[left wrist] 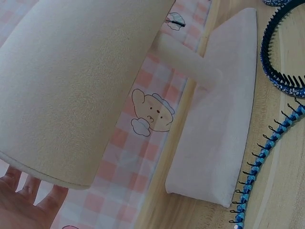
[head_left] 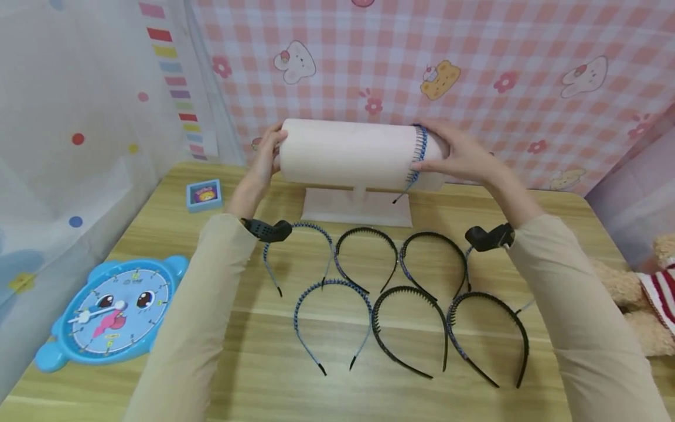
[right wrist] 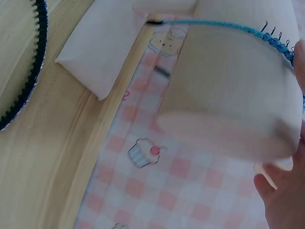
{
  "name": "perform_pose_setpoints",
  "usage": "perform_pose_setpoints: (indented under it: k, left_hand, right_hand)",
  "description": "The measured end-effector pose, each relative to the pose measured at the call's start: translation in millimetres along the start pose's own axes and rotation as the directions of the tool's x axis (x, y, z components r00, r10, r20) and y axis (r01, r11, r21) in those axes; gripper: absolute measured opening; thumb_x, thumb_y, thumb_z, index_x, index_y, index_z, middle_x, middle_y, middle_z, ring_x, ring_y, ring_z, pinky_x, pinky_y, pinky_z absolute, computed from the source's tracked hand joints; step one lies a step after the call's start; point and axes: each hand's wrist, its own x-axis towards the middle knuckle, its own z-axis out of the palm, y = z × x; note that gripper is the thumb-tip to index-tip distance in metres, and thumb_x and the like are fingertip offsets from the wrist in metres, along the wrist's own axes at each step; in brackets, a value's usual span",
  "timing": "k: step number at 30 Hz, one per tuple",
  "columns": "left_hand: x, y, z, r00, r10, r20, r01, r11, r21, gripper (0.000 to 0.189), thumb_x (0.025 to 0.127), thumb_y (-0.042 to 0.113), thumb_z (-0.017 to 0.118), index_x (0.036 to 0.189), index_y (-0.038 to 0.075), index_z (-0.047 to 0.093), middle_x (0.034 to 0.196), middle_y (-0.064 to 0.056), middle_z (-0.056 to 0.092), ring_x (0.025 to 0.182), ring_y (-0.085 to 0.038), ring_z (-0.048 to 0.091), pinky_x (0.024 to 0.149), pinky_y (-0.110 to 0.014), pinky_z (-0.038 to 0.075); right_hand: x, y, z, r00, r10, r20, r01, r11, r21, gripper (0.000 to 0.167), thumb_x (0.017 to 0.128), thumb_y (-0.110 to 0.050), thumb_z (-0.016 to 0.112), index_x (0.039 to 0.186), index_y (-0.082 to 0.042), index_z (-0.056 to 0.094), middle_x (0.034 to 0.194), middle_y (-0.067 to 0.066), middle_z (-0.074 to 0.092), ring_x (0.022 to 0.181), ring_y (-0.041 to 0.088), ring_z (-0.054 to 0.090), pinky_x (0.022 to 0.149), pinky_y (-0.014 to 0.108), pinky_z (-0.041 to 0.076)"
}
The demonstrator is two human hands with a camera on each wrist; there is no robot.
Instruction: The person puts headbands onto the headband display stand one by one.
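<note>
A white padded headband display roll (head_left: 348, 152) lies level on a post above its flat white base (head_left: 329, 206). My left hand (head_left: 265, 155) touches the roll's left end, its fingers at the end's edge in the left wrist view too. Near the other end, a blue beaded headband (head_left: 420, 146) with dark wire teeth straddles the roll. My right hand (head_left: 466, 153) holds this headband against the roll, thumb on its front and fingers toward the back. One dark tip of the headband hangs below the roll; its far side is hidden.
Several toothed headbands, blue and black, lie in two rows before the stand, including a blue headband (head_left: 333, 282) and a black headband (head_left: 408, 290). A blue cartoon clock (head_left: 118, 310) and small blue frame (head_left: 204, 195) are at left, a plush bear (head_left: 645, 299) at right. Checked cloth (head_left: 343, 70) hangs behind.
</note>
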Motion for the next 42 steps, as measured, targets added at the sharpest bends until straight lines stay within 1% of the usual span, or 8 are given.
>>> perform_pose_setpoints:
  k: [4, 7, 10, 13, 16, 22, 35, 42]
  left_hand:
    - [-0.8, 0.9, -1.0, 1.000, 0.001, -0.007, -0.001, 1.000, -0.010, 0.055, 0.089, 0.035, 0.035, 0.143, 0.022, 0.028, 0.143, -0.005, 0.032, 0.120, -0.016, 0.039, 0.081, -0.024, 0.039]
    - [-1.4, 1.2, -0.7, 1.000, 0.010, 0.002, -0.010, 1.000, -0.013, 0.055, 0.090, 0.034, 0.034, 0.143, 0.021, 0.027, 0.143, -0.004, 0.031, 0.121, -0.015, 0.038, 0.082, -0.025, 0.039]
    - [-2.3, 1.4, -0.3, 1.000, 0.011, 0.002, -0.011, 1.000, -0.016, 0.054, 0.090, 0.034, 0.034, 0.142, 0.022, 0.028, 0.143, -0.004, 0.032, 0.120, -0.014, 0.039, 0.081, -0.025, 0.039]
    - [-2.8, 1.5, -0.3, 1.000, 0.011, -0.007, -0.011, 1.000, -0.013, 0.053, 0.090, 0.034, 0.034, 0.142, 0.023, 0.029, 0.142, -0.005, 0.034, 0.116, -0.013, 0.041, 0.080, -0.025, 0.039]
    - [-3.1, 1.0, 0.5, 1.000, 0.013, -0.008, -0.013, 1.000, -0.016, 0.053, 0.090, 0.034, 0.034, 0.142, 0.022, 0.029, 0.141, -0.005, 0.034, 0.116, -0.014, 0.041, 0.081, -0.025, 0.039]
    - [-2.8, -0.6, 5.1, 1.000, 0.009, 0.002, -0.009, 1.000, -0.024, 0.054, 0.090, 0.033, 0.034, 0.143, 0.022, 0.027, 0.144, -0.004, 0.032, 0.123, -0.017, 0.038, 0.084, -0.026, 0.039]
    - [-2.9, 2.4, 6.3, 1.000, -0.001, -0.012, 0.001, 1.000, -0.005, 0.055, 0.090, 0.034, 0.035, 0.143, 0.022, 0.027, 0.145, -0.003, 0.032, 0.129, -0.018, 0.036, 0.091, -0.029, 0.039]
    - [-4.3, 2.3, 6.2, 1.000, 0.010, 0.006, -0.010, 1.000, 0.029, 0.053, 0.091, 0.034, 0.033, 0.142, 0.022, 0.028, 0.144, -0.003, 0.032, 0.130, -0.021, 0.035, 0.098, -0.038, 0.036]
  right_hand:
    - [7.8, -11, 6, 0.999, -0.037, -0.032, 0.032, 0.990, -0.141, 0.084, 0.074, -0.037, 0.073, 0.142, -0.012, 0.032, 0.134, 0.017, 0.043, 0.121, 0.034, 0.037, 0.099, 0.049, 0.030]
    - [13.5, -19, 9, 0.999, -0.032, -0.042, 0.022, 0.975, -0.221, 0.085, 0.071, -0.044, 0.074, 0.141, -0.015, 0.035, 0.136, 0.015, 0.044, 0.122, 0.033, 0.037, 0.100, 0.049, 0.030]
    - [19.1, -26, 13, 0.998, -0.040, -0.039, 0.027, 0.959, -0.282, 0.087, 0.069, -0.049, 0.073, 0.141, -0.017, 0.036, 0.130, 0.016, 0.047, 0.112, 0.030, 0.041, 0.093, 0.047, 0.033]
    - [24.4, -33, 17, 0.999, -0.040, -0.026, 0.031, 0.952, -0.305, 0.090, 0.067, -0.052, 0.073, 0.141, -0.015, 0.036, 0.129, 0.017, 0.048, 0.112, 0.030, 0.043, 0.093, 0.046, 0.034]
    - [30.0, -41, 23, 0.998, -0.059, -0.008, 0.054, 0.952, -0.303, 0.093, 0.067, -0.052, 0.074, 0.141, -0.012, 0.034, 0.136, 0.017, 0.045, 0.120, 0.032, 0.041, 0.099, 0.047, 0.033]
    - [41.6, -56, 38, 0.993, -0.119, 0.019, 0.119, 0.939, -0.324, 0.094, 0.069, -0.050, 0.073, 0.142, -0.007, 0.031, 0.144, 0.015, 0.036, 0.134, 0.033, 0.030, 0.111, 0.046, 0.018]
    - [70.7, -95, 73, 0.981, -0.178, 0.073, 0.192, 0.899, -0.394, 0.094, 0.075, -0.053, 0.066, 0.143, -0.003, 0.025, 0.148, 0.014, 0.030, 0.138, 0.032, 0.023, 0.113, 0.045, 0.014]
    - [82.1, -112, 89, 0.977, -0.187, 0.101, 0.213, 0.878, -0.428, 0.092, 0.078, -0.056, 0.060, 0.145, -0.007, 0.020, 0.150, 0.012, 0.025, 0.139, 0.031, 0.020, 0.113, 0.047, 0.013]
